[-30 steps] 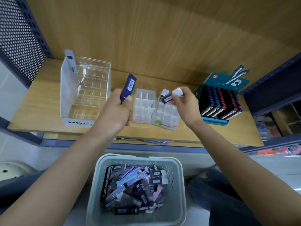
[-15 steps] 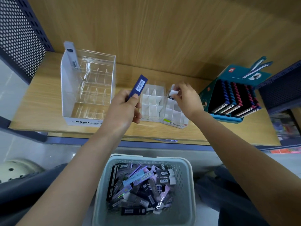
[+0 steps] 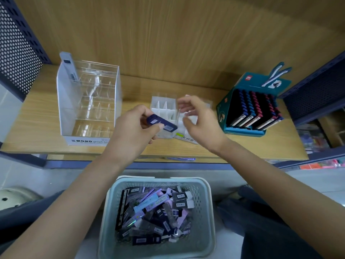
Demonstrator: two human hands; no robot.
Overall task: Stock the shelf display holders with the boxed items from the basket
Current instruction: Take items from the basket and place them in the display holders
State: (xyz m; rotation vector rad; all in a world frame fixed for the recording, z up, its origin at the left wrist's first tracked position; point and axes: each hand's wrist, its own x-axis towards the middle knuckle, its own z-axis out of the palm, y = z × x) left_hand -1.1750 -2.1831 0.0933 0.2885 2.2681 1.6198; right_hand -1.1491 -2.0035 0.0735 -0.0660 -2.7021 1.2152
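**A:** What is held, and how?

**B:** A dark blue box [image 3: 161, 123] is pinched flat between the thumb and fingers of the left hand [image 3: 133, 130], with one end pointed towards the right hand [image 3: 198, 124]. Nothing is seen in the right hand. Its fingers are loosely curled, though blurred.

**A:** Where is the box placed against the holders?

**B:** It is held just in front of the white divided holder [image 3: 164, 109], above the shelf [image 3: 37, 128], and is not yet in any slot. A second holder [image 3: 186, 136] is mostly hidden beneath the right hand, so its contents cannot be told.

**A:** How much is judged done?

**B:** Very little. The visible slots of the white divided holder are bare. Only one tall pack [image 3: 68, 66] is seen, at the back corner of the large clear holder [image 3: 89, 101]. The basket [image 3: 112, 202] is heaped with small boxes [image 3: 155, 217], so nearly all of the stocking is left. The teal carton [image 3: 252, 109] at the right is filled already.
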